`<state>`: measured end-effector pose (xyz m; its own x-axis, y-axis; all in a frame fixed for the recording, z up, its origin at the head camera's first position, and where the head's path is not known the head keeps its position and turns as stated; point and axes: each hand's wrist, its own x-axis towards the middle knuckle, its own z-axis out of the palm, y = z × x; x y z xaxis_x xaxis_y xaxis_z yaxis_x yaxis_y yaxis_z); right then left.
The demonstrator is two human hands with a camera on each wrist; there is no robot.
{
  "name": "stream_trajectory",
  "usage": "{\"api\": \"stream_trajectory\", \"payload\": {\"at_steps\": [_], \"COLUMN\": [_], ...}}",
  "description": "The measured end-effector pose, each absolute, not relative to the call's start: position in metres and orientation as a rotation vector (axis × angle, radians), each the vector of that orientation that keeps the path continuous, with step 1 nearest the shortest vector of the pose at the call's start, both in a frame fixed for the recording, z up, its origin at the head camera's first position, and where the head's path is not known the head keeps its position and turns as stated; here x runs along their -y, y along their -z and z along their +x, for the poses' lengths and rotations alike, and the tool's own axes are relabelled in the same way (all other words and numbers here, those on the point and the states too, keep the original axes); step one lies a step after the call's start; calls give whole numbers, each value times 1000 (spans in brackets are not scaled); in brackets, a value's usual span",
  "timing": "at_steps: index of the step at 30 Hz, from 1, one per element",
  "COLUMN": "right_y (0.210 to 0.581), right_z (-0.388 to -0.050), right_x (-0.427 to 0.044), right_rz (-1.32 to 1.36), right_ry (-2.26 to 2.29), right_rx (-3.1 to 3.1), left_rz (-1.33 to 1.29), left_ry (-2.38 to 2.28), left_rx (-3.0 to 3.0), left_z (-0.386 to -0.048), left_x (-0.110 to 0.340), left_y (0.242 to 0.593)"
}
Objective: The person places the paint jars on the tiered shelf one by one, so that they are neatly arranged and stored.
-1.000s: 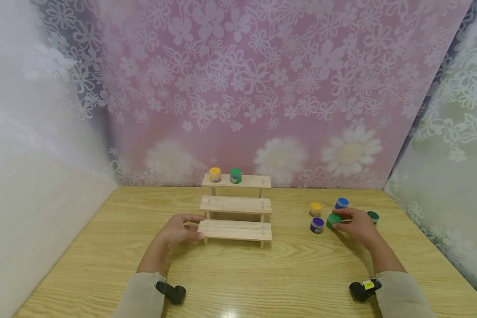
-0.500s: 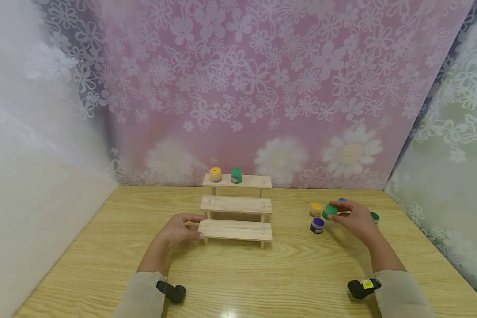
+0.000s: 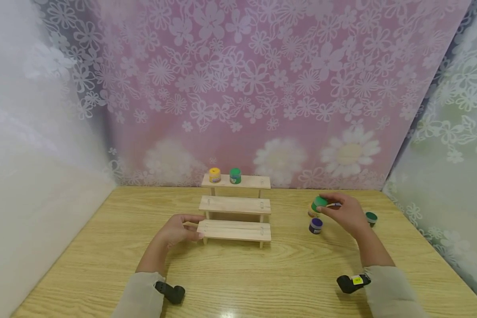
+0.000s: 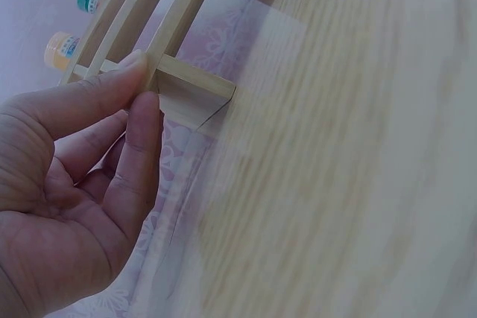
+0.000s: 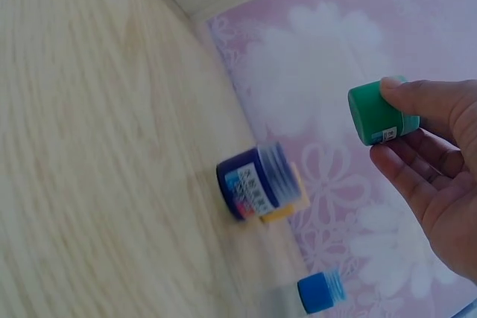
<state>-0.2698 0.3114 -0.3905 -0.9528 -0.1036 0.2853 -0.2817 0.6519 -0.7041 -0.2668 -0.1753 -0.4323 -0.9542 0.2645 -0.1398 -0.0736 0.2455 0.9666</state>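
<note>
A green paint jar is pinched between the thumb and fingers of my right hand, lifted off the table. In the head view it partly covers a yellow paint jar behind it. A purple paint jar stands just in front. My left hand pinches the left end of the lowest step of a three-step wooden stand, thumb and finger on the board. On the top step sit another yellow jar and another green jar.
A dark green jar stands right of my right hand. A blue jar shows in the right wrist view and is mostly hidden in the head view. A flowered curtain hangs behind the wooden table.
My right hand has raised the green jar from the table and carried it left, from beside the blue jar to the yellow one. My left hand stays on the stand.
</note>
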Motion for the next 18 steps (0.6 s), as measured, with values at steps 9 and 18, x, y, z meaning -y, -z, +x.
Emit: {"api": "stream_trajectory", "payload": {"at_steps": [9,18], "right_y": [376,358], "right_z": [-269,-267], "right_x": [-288,-268], "right_rz": [429,535], "right_ry": [-1220,-1240], "right_rx": [2576,2549], "left_rz": [159,174], "left_ry": [-1780,-1780], "left_rx": [-2235,-2234], "left_z": [-265,-265], "left_x": [175,174], "left_y": [431,431]}}
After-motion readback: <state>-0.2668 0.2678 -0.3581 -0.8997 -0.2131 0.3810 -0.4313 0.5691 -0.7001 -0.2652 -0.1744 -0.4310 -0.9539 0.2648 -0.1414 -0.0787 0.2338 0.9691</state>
